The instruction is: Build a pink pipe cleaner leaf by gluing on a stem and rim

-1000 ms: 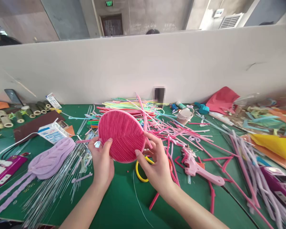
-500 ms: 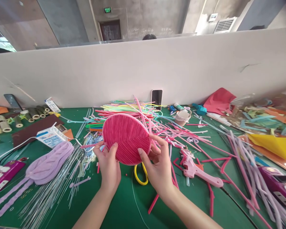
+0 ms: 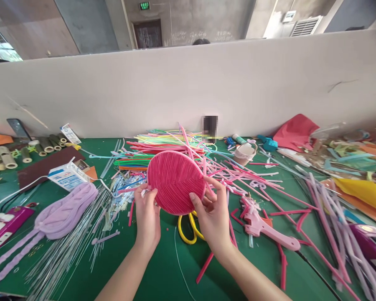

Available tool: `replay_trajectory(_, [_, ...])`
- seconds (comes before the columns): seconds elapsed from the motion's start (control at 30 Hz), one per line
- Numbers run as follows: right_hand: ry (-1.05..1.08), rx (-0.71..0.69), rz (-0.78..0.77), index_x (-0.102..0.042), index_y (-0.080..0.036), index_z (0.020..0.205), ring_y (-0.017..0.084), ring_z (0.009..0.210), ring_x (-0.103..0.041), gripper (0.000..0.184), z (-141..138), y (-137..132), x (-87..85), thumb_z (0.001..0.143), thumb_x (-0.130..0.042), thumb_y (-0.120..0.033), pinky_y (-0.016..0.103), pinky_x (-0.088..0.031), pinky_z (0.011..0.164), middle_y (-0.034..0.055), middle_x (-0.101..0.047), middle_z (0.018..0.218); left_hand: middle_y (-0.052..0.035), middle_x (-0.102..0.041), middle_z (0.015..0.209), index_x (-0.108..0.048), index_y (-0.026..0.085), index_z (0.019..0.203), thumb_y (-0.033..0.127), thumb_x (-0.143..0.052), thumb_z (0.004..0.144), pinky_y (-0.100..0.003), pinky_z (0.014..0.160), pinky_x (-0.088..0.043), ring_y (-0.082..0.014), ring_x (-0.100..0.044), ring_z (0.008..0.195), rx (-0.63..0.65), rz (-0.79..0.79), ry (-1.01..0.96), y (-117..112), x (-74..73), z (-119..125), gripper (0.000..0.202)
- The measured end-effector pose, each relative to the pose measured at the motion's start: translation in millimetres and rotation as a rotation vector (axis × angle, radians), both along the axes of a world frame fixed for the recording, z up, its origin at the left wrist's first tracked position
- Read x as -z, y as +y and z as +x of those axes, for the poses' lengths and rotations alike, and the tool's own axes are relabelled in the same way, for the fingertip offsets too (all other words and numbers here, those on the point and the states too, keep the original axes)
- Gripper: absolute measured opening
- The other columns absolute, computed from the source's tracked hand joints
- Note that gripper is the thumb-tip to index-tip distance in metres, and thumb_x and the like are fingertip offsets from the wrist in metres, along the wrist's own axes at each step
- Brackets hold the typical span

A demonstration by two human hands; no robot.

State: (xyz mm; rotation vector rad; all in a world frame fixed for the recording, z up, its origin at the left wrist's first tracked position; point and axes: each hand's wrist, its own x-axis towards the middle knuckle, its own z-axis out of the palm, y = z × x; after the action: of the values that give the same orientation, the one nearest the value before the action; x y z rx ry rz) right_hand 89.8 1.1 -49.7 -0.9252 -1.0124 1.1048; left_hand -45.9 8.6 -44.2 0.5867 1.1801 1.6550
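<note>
Pink leaf: a flat woven leaf shape, being held up off the bench between both hands, its ribbed face turning toward the camera.
Lilac leaf: lying flat well to the left of the pink leaf, its long tails trailing away leftward.
Silver wires: fanning out on the bench to the lower left of the pink leaf.
Left hand: gripping the pink leaf's lower left edge; the thumb is pressing on the front and the fingers are curling behind, pinching where a thin pink stem is sticking out leftward.
Long axis: running roughly left to right across the pink leaf, rising slightly toward the right, with the stem end at the left hand.
Right hand: pinching the pink leaf's lower right rim, thumb on the face, fingers folding behind.
Nearness: both hands are touching the pink leaf, which is sitting just above and between them; neither is closer.
Yellow loops: lying on the bench directly below the pink leaf, partly hidden by the right hand.
Loose pipe cleaners: piling behind the pink leaf and spreading rightward.
Pink tool: lying to the right of the pink leaf.
</note>
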Motion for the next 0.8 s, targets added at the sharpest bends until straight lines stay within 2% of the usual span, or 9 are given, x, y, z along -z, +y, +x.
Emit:
replay_trajectory(0.2, [-0.039,0.070,-0.015,-0.045,-0.031,0.121,0.025,0.095,-0.072,0.043,18.0,10.2,-11.1,0.086,-0.068,-0.037,0.040,-0.061,0.075,0.0077,-0.069,0.111,-0.0051,-0.068,0.118,-0.048,0.030,0.132,0.037,-0.058,0.090,-0.033,0.083,-0.052,-0.0234,-0.064,0.111,0.246,-0.059,0.117,-1.8,-15.4,-9.3,0.043])
replay_trajectory(0.33, [-0.109,0.065,-0.021,-0.046,-0.031,0.120,0.025,0.093,-0.072,0.045,37.5,16.3,-23.6,0.084,-0.070,-0.041,0.041,-0.062,0.071,0.0067,-0.069,0.105,-0.0066,-0.055,0.143,-0.045,0.034,0.141,0.046,-0.061,0.089,-0.034,0.092,-0.051,-0.0252,-0.057,0.125,0.515,-0.153,0.271,-7.5,-35.3,-30.0,0.055])
replay_trajectory(0.4, [-0.135,0.033,-0.031,-0.046,-0.032,0.119,0.026,0.091,-0.072,0.046,52.3,20.1,-30.9,0.082,-0.072,-0.042,0.040,-0.062,0.070,0.0055,-0.070,0.101,-0.0080,-0.055,0.144,-0.043,0.036,0.144,0.049,-0.065,0.087,-0.034,0.091,-0.053,-0.0260,-0.062,0.120,0.638,-0.230,0.382,-12.2,-49.4,-48.6,0.063])
replay_trajectory(0.47, [-0.160,-0.016,-0.051,-0.047,-0.032,0.120,0.025,0.088,-0.072,0.050,70.4,24.9,-40.1,0.080,-0.075,-0.043,0.040,-0.061,0.071,0.0040,-0.071,0.097,-0.0104,-0.069,0.122,-0.044,0.034,0.145,0.052,-0.069,0.082,-0.033,0.074,-0.057,-0.0255,-0.072,0.095,0.719,-0.277,0.531,-16.1,-65.9,-70.6,0.070])
replay_trajectory(0.53, [-0.179,-0.104,-0.090,-0.049,-0.032,0.120,0.023,0.082,-0.072,0.053,89.5,30.7,-51.2,0.077,-0.078,-0.044,0.040,-0.061,0.070,0.0025,-0.071,0.093,-0.0074,-0.074,0.086,-0.061,0.025,0.128,0.057,-0.067,0.081,-0.026,0.049,-0.050,-0.0201,-0.068,0.063,0.667,-0.239,0.687,-17.0,-80.7,-91.1,0.057])
replay_trajectory(0.6, [-0.201,-0.208,-0.134,-0.051,-0.031,0.119,0.020,0.076,-0.071,0.054,105.7,37.3,-62.6,0.075,-0.080,-0.042,0.036,-0.060,0.068,0.0012,-0.072,0.090,-0.0019,-0.068,0.071,-0.070,0.025,0.110,0.052,-0.071,0.080,-0.022,0.046,-0.045,-0.0143,-0.059,0.055,0.528,-0.111,0.801,-13.8,-88.7,-103.7,0.041])
replay_trajectory(0.7, [-0.191,-0.332,-0.196,-0.053,-0.031,0.120,0.016,0.073,-0.069,0.055,119.6,47.8,-74.4,0.074,-0.082,-0.038,0.029,-0.057,0.064,-0.0011,-0.072,0.086,-0.0032,-0.069,0.085,-0.074,0.025,0.098,0.045,-0.079,0.074,-0.023,0.059,-0.051,-0.0156,-0.063,0.070,0.488,0.009,0.906,-4.3,-81.8,-100.7,0.031])
replay_trajectory(0.73, [-0.182,-0.363,-0.218,-0.053,-0.031,0.121,0.015,0.072,-0.068,0.056,121.3,51.1,-76.3,0.073,-0.083,-0.037,0.027,-0.055,0.062,-0.0020,-0.072,0.084,-0.0046,-0.071,0.094,-0.074,0.026,0.104,0.045,-0.080,0.073,-0.025,0.066,-0.054,-0.0187,-0.065,0.080,0.529,0.036,0.908,-1.2,-75.4,-94.8,0.036])
replay_trajectory(0.8, [-0.166,-0.428,-0.266,-0.054,-0.031,0.122,0.013,0.070,-0.067,0.058,121.8,57.1,-77.2,0.072,-0.084,-0.035,0.023,-0.054,0.060,-0.0029,-0.072,0.084,-0.0066,-0.067,0.120,-0.060,0.033,0.132,0.044,-0.083,0.070,-0.031,0.076,-0.056,-0.0245,-0.065,0.100,0.577,0.123,0.877,4.0,-60.3,-80.0,0.067])
